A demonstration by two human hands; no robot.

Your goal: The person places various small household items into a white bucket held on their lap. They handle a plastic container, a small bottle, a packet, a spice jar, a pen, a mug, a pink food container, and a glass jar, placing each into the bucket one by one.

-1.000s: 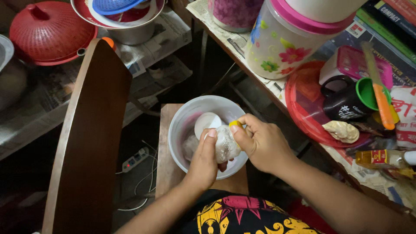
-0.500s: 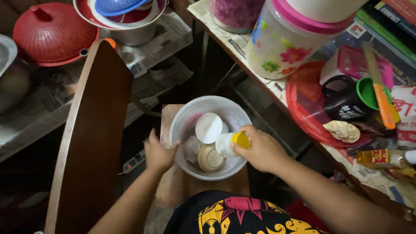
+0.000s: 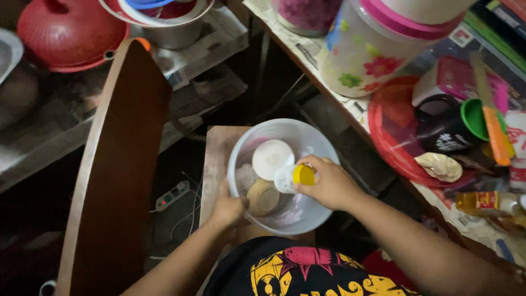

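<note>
Yellow-capped small bottle point(image 3: 290, 177) lies on its side in your right hand point(image 3: 329, 183), fingers wrapped around its cap end, held just over the inside of a pale round plastic bowl point(image 3: 320, 143). Your left hand point(image 3: 227, 208) clasps the near-left rim of that bowl, steadying it on a small wooden stool point(image 3: 215, 159). Inside the bowl sit a white round lid point(image 3: 272, 158) and, just below the bottle, a tan round lid point(image 3: 263, 197). The bottle looks light and rigid, probably wet and slippery, so a full wrap around its body should hold better than a pinch at the cap. The bowl seems thin and light, likely to slide or tip if pressed on one side. To your right, a crowded table point(image 3: 356, 118) carries a flowered jar point(image 3: 378, 49), a red tray point(image 3: 386, 137) and a dark mug point(image 3: 441, 134). A wooden chair back point(image 3: 115, 164) stands at your left.
</note>
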